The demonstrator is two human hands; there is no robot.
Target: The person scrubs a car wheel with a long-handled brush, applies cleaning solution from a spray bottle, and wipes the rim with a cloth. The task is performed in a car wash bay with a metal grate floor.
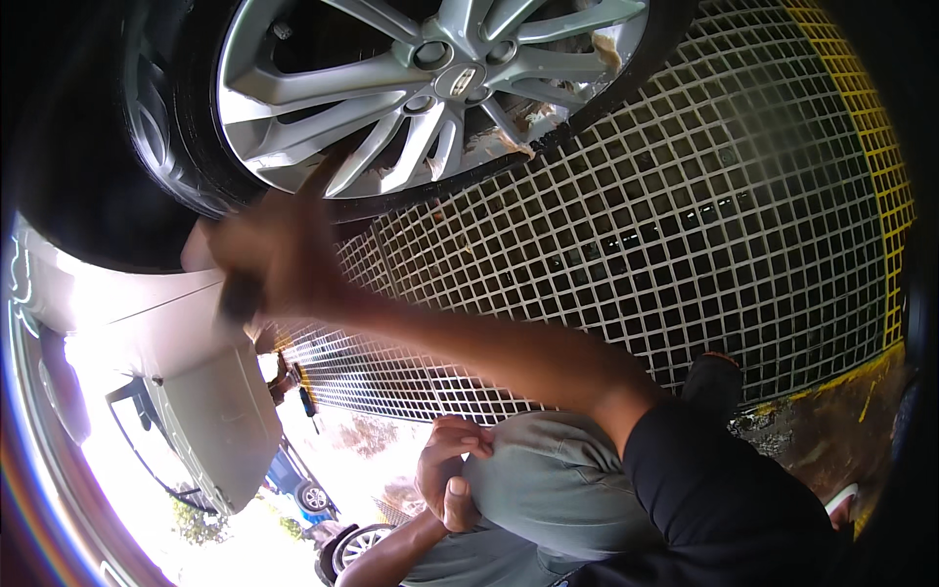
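Observation:
My right arm reaches across to a silver alloy car wheel (462, 81) with a black tire (187, 147). My right hand (271, 249), badly blurred, is at the tire's lower edge, one finger stretched towards the rim. A dark, blurred thing (242, 297) shows at the hand's side; whether it is held cannot be told. Brownish patches (524, 136) mark part of the rim's edge. On my knee in grey-green trousers (550, 477) rests my left hand (451, 469), with its fingers bent and apart from the thumb and nothing visible in it.
Pale floor grating (623, 205) with a yellow border (873, 147) spreads beside the wheel. A white car's body panel (169, 315) rises behind my right hand. Farther off are a blue car (297, 480) and another wheel (359, 547). Part of a foot (843, 510) shows at lower right.

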